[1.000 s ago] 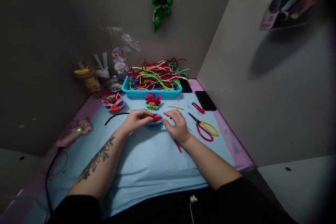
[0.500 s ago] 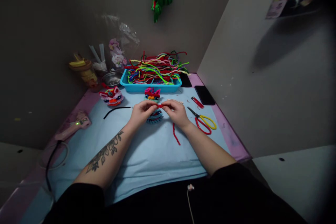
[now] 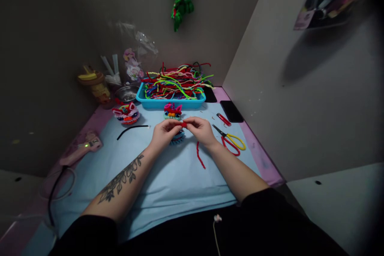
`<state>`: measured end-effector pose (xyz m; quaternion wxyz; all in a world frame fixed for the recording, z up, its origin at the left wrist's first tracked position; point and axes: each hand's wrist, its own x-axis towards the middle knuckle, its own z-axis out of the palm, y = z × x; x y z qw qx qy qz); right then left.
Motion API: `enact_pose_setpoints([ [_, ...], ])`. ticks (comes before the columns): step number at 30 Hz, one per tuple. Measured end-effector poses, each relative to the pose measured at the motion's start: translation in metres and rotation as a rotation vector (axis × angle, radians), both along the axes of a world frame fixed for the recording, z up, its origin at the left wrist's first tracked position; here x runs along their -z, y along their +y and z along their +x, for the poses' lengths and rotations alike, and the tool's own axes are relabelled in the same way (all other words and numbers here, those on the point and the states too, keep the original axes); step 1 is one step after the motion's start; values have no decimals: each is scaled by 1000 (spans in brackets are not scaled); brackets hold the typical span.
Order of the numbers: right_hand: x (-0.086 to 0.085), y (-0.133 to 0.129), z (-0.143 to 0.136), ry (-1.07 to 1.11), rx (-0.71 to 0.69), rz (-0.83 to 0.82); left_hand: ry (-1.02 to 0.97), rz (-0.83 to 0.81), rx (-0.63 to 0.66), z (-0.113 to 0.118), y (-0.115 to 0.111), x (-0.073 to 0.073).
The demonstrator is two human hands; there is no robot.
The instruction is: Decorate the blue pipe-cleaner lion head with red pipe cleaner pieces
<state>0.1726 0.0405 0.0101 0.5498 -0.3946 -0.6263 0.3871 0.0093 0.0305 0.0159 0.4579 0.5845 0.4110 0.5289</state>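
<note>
My left hand (image 3: 164, 133) and my right hand (image 3: 201, 131) meet above the middle of the table. Between their fingertips they pinch a short piece of red pipe cleaner (image 3: 184, 125), mostly covered by the fingers. Just behind them sits a pink, orange and teal animal head (image 3: 173, 111) of pipe cleaners. Below the fingers a blue fuzzy piece (image 3: 177, 139) shows in part; whether it joins that head I cannot tell. A loose red pipe cleaner strand (image 3: 200, 157) lies by my right wrist. Left of my left hand is a black strand (image 3: 132, 128).
A blue basket (image 3: 172, 104) heaped with pipe cleaners stands behind. Scissors (image 3: 228, 138), a red lighter (image 3: 223, 119) and a black phone (image 3: 232, 111) lie right. Left are a red-pink animal head (image 3: 126, 114), a metal bowl (image 3: 127, 93) and a pink glue gun (image 3: 82, 149).
The view has shifted slightly, so things sit a little lower in it. My fingertips have shifted a little on the red piece, which both hands still pinch.
</note>
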Motion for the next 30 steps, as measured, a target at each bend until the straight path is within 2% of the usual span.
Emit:
enact_pose_setpoints([
  [5, 1, -6, -5, 179, -47, -117, 15, 17, 11, -5, 2, 2],
  [11, 1, -10, -3, 119, -45, -130, 74, 98, 49, -7, 1, 1],
  [16, 0, -15, -3, -39, 143, 9, 45, -12, 69, -3, -3, -3],
  [19, 0, -19, -3, -195, 189, 160, 45, -29, 58, -2, -5, -3],
  [23, 2, -23, -3, -373, 233, 328, 73, 4, 42, -4, -5, -1],
  [26, 4, -24, -2, -412, 285, 376, 95, 60, 20, -6, -4, 1],
  [30, 4, -24, -1, -446, 286, 427, 162, 150, 13, -7, -3, 3],
])
